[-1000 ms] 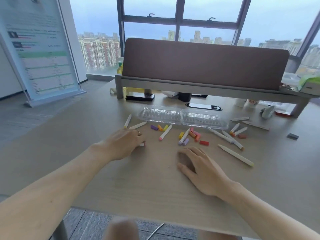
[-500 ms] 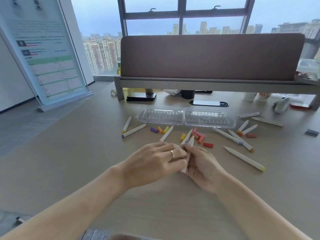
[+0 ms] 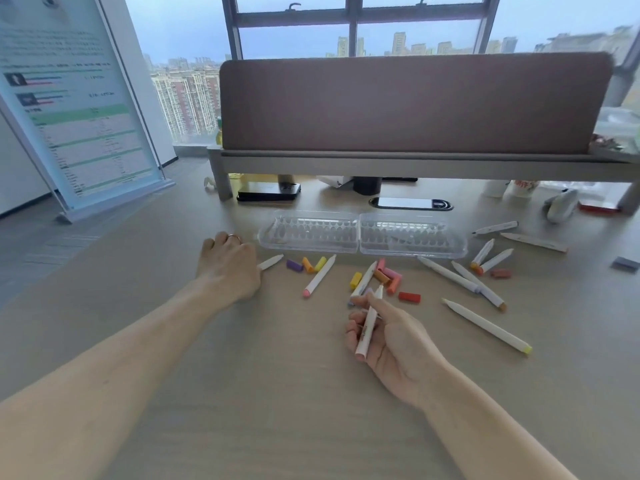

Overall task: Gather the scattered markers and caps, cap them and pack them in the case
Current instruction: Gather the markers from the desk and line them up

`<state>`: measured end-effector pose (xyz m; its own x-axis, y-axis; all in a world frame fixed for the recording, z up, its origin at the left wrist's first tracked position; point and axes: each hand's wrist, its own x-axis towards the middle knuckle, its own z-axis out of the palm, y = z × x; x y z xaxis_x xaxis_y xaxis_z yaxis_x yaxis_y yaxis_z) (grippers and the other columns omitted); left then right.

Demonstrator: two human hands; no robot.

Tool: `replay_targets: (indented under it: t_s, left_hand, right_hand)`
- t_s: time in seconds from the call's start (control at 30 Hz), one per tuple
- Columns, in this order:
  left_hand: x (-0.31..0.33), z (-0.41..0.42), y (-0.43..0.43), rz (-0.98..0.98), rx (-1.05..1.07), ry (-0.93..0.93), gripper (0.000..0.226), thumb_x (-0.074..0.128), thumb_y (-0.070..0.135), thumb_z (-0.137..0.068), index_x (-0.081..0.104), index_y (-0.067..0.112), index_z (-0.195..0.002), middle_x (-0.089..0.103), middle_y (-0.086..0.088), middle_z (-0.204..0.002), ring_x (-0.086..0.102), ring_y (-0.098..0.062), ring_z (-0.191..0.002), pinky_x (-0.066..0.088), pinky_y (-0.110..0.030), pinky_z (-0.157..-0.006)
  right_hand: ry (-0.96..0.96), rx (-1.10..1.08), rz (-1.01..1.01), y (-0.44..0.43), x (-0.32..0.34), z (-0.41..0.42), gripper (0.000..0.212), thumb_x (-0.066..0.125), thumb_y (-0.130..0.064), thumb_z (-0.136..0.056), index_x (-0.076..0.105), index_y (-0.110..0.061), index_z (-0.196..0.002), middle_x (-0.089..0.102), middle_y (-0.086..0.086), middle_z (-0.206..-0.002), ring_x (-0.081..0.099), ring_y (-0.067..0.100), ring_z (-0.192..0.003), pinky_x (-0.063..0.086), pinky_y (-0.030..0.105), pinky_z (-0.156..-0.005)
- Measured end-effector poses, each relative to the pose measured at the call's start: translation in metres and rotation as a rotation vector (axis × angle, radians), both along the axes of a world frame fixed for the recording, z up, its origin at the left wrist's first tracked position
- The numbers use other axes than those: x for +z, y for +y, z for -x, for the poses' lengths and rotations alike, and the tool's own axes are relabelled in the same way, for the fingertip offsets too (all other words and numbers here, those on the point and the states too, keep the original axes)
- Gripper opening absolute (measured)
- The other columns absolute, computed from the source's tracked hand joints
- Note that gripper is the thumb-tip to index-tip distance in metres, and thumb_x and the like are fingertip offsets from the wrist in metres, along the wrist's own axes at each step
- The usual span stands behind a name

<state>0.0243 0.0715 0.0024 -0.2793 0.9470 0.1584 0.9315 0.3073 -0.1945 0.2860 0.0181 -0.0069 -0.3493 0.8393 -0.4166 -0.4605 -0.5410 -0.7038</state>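
Head view: Trouble is most likely to come from the loose caps [image 3: 388, 276] heaped just in front of the clear plastic case [image 3: 358, 237]. They could be knocked and sent rolling across the desk [image 3: 277, 375] if a hand is swept through them, and a wrong colour could easily be fitted to the white marker [image 3: 369, 323] now held. Its tapered end appears bare, so fingers or desk could be inked if it is dragged. The right hand [image 3: 391, 341] is raised in front of the case, palm turned inward, the marker pinched between thumb and curled fingers. The left hand [image 3: 228, 265] is stretched to the left of the case, knuckles up, fingers curled over another marker [image 3: 272, 262] whose end pokes out toward the case. Whether that one is actually gripped cannot be told. More markers are strewn in front of and right of the case, which lies open.
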Motion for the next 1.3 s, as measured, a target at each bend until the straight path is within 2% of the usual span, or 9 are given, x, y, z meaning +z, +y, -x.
replay_targets:
  t_s: [0.17,0.3,0.43,0.57,0.67,0.8,1.03,1.2,1.3]
  left_hand:
    - [0.028,-0.032,-0.028,-0.02,-0.008,-0.453,0.035,0.049,0.038,-0.101,0.072,0.013,-0.09,0.061,-0.014,-0.114,0.055,-0.027,-0.104,0.045,-0.039,-0.093]
    - [0.05,-0.107,-0.055,0.04,-0.199,-0.878,0.048,0.058,0.043,-0.095,0.07,0.0,-0.08,0.072,-0.015,-0.076,0.057,-0.017,-0.061,0.045,-0.027,-0.061]
    - [0.04,-0.138,-0.059,0.141,-0.258,-0.863,0.045,0.063,0.05,-0.092,0.075,0.008,-0.08,0.074,-0.003,-0.069,0.069,-0.015,-0.078,0.055,-0.032,-0.08]
    - [0.048,-0.108,-0.046,-0.006,-0.187,-0.92,0.039,0.063,0.051,-0.094,0.058,0.015,-0.081,0.062,0.005,-0.078,0.054,-0.012,-0.071,0.041,-0.028,-0.065]
    - [0.05,-0.045,-0.017,-0.235,-0.05,-0.719,0.031,0.061,0.051,-0.095,0.059,0.02,-0.095,0.061,-0.001,-0.103,0.057,-0.016,-0.087,0.047,-0.034,-0.074]
    - [0.018,0.041,0.016,-0.128,0.227,-0.452,0.058,0.054,0.058,-0.094,0.053,0.008,-0.123,0.057,-0.016,-0.126,0.055,-0.034,-0.119,0.046,-0.041,-0.092]
    - [0.002,0.044,0.016,0.056,0.289,-0.415,0.045,0.06,0.038,-0.095,0.056,0.001,-0.122,0.059,-0.022,-0.118,0.061,-0.04,-0.107,0.052,-0.037,-0.086]
    - [0.038,-0.018,-0.018,0.036,0.072,-0.403,0.038,0.054,0.036,-0.098,0.053,0.01,-0.07,0.053,-0.006,-0.071,0.054,-0.025,-0.066,0.043,-0.031,-0.06]
    - [0.06,-0.081,-0.04,0.05,-0.124,-0.503,0.043,0.055,0.037,-0.095,0.053,0.01,-0.061,0.055,-0.005,-0.062,0.051,-0.024,-0.056,0.039,-0.03,-0.053]
  right_hand:
    - [0.038,-0.026,0.022,-0.001,0.001,0.002,0.027,0.055,-0.028,-0.106,0.061,-0.002,-0.11,0.062,0.01,-0.069,0.065,0.019,-0.057,0.059,0.031,-0.06]
    - [0.098,-0.028,0.051,-0.001,0.005,0.002,0.041,0.058,-0.041,-0.102,0.064,0.0,-0.102,0.068,0.015,-0.08,0.071,0.026,-0.07,0.062,0.038,-0.079]
    - [0.178,0.006,0.073,-0.003,0.008,-0.002,0.052,0.057,-0.049,-0.101,0.069,-0.001,-0.118,0.072,0.016,-0.103,0.07,0.027,-0.082,0.064,0.042,-0.076]
    - [0.077,-0.098,0.165,-0.002,0.006,-0.005,0.024,0.053,-0.023,-0.107,0.061,-0.004,-0.096,0.06,0.008,-0.07,0.056,0.019,-0.057,0.049,0.027,-0.045]
    - [0.003,-0.117,0.167,-0.003,0.005,-0.005,0.021,0.048,-0.013,-0.108,0.057,-0.006,-0.09,0.046,0.002,-0.064,0.038,0.01,-0.049,0.032,0.02,-0.039]
    - [0.003,-0.114,0.145,-0.003,0.005,-0.003,0.025,0.055,-0.025,-0.106,0.054,-0.01,-0.087,0.035,-0.001,-0.062,0.025,0.008,-0.047,0.021,0.018,-0.035]
    - [0.098,-0.127,0.19,-0.002,0.003,-0.006,0.038,0.055,-0.045,-0.103,0.055,-0.008,-0.094,0.048,0.004,-0.065,0.043,0.013,-0.051,0.038,0.022,-0.038]
    - [0.133,-0.117,0.211,0.0,0.002,-0.007,0.051,0.054,-0.057,-0.1,0.06,-0.006,-0.093,0.052,0.006,-0.074,0.05,0.015,-0.061,0.048,0.027,-0.052]
    - [0.169,-0.096,0.206,0.003,0.001,-0.004,0.061,0.057,-0.063,-0.095,0.064,-0.002,-0.092,0.051,0.006,-0.085,0.049,0.015,-0.064,0.048,0.029,-0.064]
